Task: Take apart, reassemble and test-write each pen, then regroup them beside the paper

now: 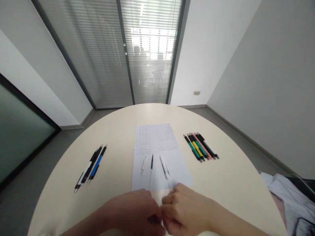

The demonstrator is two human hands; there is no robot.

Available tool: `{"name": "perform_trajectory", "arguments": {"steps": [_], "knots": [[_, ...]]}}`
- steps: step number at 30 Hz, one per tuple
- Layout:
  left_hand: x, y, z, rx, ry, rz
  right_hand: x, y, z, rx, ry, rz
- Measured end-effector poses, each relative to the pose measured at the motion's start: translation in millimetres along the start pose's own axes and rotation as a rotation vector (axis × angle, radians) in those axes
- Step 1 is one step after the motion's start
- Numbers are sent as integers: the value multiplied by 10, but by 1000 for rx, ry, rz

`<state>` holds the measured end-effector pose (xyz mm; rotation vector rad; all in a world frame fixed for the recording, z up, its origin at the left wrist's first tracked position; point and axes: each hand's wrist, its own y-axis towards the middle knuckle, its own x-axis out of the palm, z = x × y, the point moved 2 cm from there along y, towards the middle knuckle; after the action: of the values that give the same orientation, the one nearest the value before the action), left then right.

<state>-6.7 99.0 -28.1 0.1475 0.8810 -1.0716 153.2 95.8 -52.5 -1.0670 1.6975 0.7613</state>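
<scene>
Left-hand pens (91, 166) lie apart; my left hand (131, 213) and right hand (185, 209) pinch the paper (177, 173) with closed fingers (169, 205), and tilting it unevenly could roll its three pens (152, 167) toward the right-hand pens (200, 147).

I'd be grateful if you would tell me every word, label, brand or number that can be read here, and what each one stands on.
Nothing can be quoted as legible.
The sheet of paper: dense lines of writing, too small to read.
The white pen lying on the sheet: no readable print.
The group of pens on the right: no readable print.
The group of pens on the left: no readable print.
</scene>
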Motion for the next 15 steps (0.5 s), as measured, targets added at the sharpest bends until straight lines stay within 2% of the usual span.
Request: {"name": "perform_trajectory", "arguments": {"steps": [4,6,9,10,12,15], "knots": [[-28,11,25,-23,-74,-25,-79,-19,22,-11,195,76],[-44,3,36,-41,-80,-25,-135,-14,91,48,310,218],[-57,-9,53,-68,-77,-21,-208,5,299,377,323,549],[-59,-11,58,-74,-74,-20,-215,14,370,480,305,619],[-62,-12,65,-80,-76,-19,-197,46,480,568,273,650],[-67,-6,69,-82,-102,-24,-128,97,550,577,229,573]]}}
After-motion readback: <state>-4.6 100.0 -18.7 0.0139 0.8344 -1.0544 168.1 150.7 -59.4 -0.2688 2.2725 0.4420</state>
